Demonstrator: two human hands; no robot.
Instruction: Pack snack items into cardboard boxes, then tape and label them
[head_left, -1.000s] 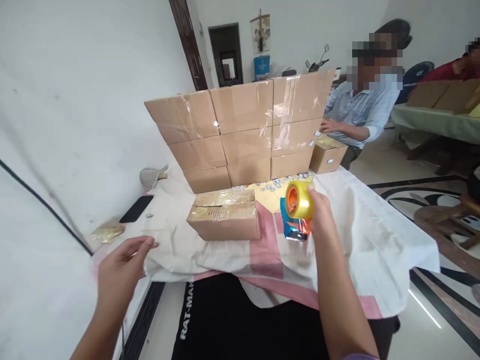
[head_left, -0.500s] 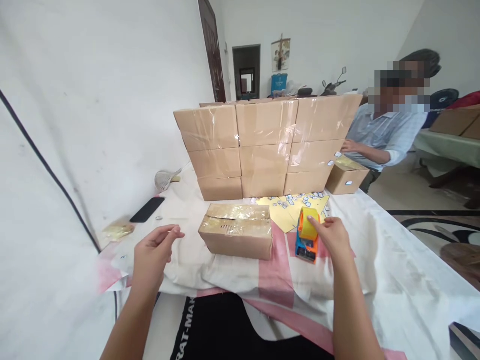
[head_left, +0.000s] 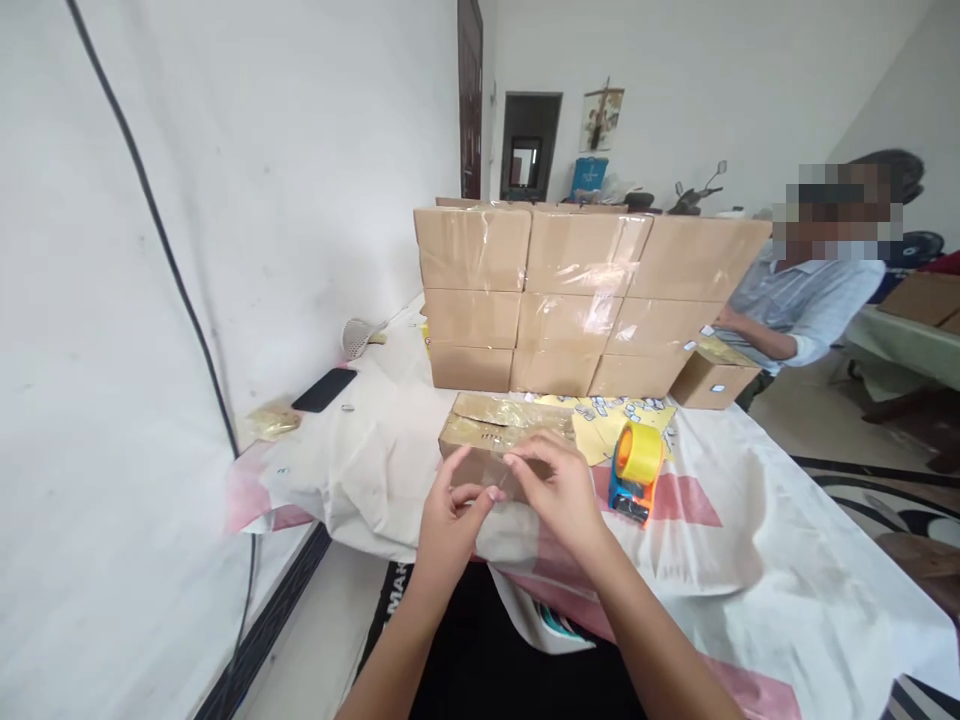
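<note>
A small cardboard box (head_left: pixel 501 432) with yellowish tape over its top lies on the white and pink cloth (head_left: pixel 750 530) in front of me. My left hand (head_left: pixel 454 512) and my right hand (head_left: pixel 561 492) meet at the box's near edge. Their fingers are loosely apart, touching the box and almost each other, and I see nothing held in them. A blue and orange tape dispenser (head_left: pixel 634 472) with a yellow roll stands free on the cloth, just right of my right hand.
Several taped cardboard boxes (head_left: pixel 577 295) are stacked like a wall behind the small box. A yellow sheet with small stickers (head_left: pixel 626 412) lies before them. A phone (head_left: pixel 324 390) lies by the left wall. A seated person (head_left: pixel 802 305) at the right handles another box (head_left: pixel 712 375).
My right hand has let go of the tape dispenser, which now stands on the cloth. Both hands have come together at the small box's near edge. The view has shifted left.
</note>
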